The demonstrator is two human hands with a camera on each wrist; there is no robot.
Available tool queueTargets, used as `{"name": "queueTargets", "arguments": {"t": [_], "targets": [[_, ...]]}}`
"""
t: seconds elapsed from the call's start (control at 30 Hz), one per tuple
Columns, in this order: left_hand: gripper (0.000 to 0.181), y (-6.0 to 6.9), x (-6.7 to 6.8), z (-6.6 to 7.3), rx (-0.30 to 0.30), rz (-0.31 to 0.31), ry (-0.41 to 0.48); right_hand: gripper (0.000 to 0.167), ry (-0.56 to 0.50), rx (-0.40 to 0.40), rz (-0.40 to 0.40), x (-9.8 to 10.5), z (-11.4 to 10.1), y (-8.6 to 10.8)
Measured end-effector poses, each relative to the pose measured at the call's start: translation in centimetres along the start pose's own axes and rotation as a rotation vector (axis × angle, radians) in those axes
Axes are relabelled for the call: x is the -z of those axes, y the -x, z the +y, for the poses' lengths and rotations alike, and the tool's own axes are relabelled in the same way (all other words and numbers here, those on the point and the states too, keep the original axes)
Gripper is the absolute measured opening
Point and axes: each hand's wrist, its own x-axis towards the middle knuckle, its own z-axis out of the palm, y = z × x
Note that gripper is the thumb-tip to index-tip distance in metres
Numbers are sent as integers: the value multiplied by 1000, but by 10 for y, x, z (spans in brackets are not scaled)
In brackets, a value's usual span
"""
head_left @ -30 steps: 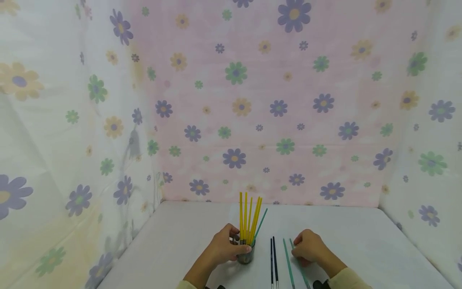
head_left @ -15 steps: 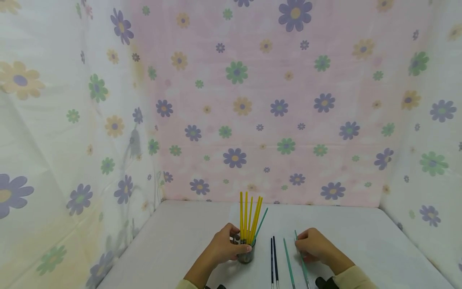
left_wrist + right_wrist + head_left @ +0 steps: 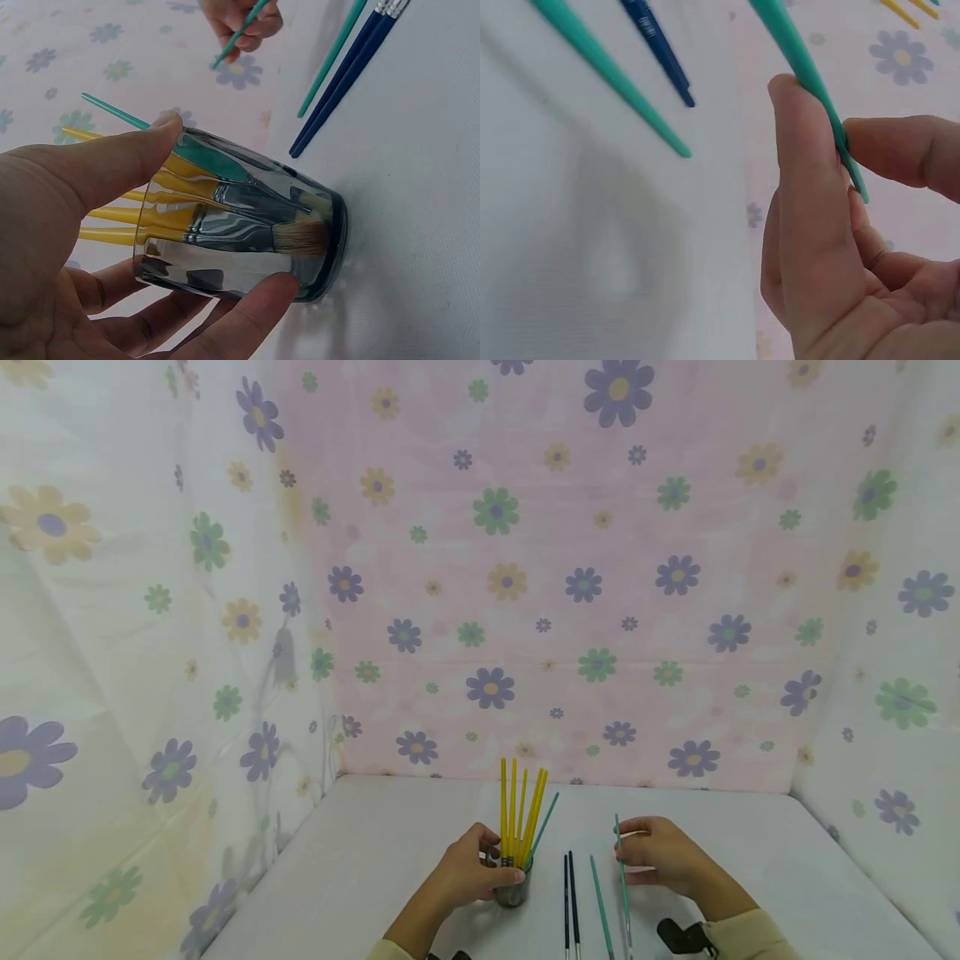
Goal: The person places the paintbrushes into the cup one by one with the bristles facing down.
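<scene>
A clear glass [image 3: 225, 259] holds several yellow-handled brushes [image 3: 513, 810] and one green-handled brush [image 3: 545, 822], bristles down. Thumb and fingers of my left hand [image 3: 465, 870] curl round the glass. My right hand [image 3: 663, 856] pinches another green brush [image 3: 799, 60] near its handle tip, between thumb and fingers; in the head view this brush slants up from the lower edge. Left of it lies a green brush [image 3: 601, 902] on the table. Two dark blue brushes [image 3: 573, 897] lie between that one and the glass.
The white table [image 3: 720, 827] runs back to a pink flowered cloth [image 3: 540, 710]. Flowered cloth also hangs at the left and right sides. Dark wrist-mounted devices [image 3: 678, 935] show by both sleeves.
My right hand has raised the handle end of the rightmost green brush, and its fingers have spread more. My left hand stays round the glass.
</scene>
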Motion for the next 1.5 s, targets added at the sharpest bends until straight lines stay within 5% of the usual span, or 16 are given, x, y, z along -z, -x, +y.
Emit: {"name": "queueTargets", "arguments": {"t": [0.3,0.77,1.1,1.33,1.5], "targets": [[69,0,0,2,-1,1,-2,53,-40,122,-32,5,-29,7],[70,-1,-2,5,7,9,-13,46,-28,311,110,-12,-63,15],[73,-3,-6,7,-10,89,-182,35,26,375,181,-20,-81,22],[79,-1,1,1,-36,61,-268,34,49,401,214,-29,-91,23],[80,0,7,0,-39,23,-248,32,34,417,233,-38,-98,23]]}}
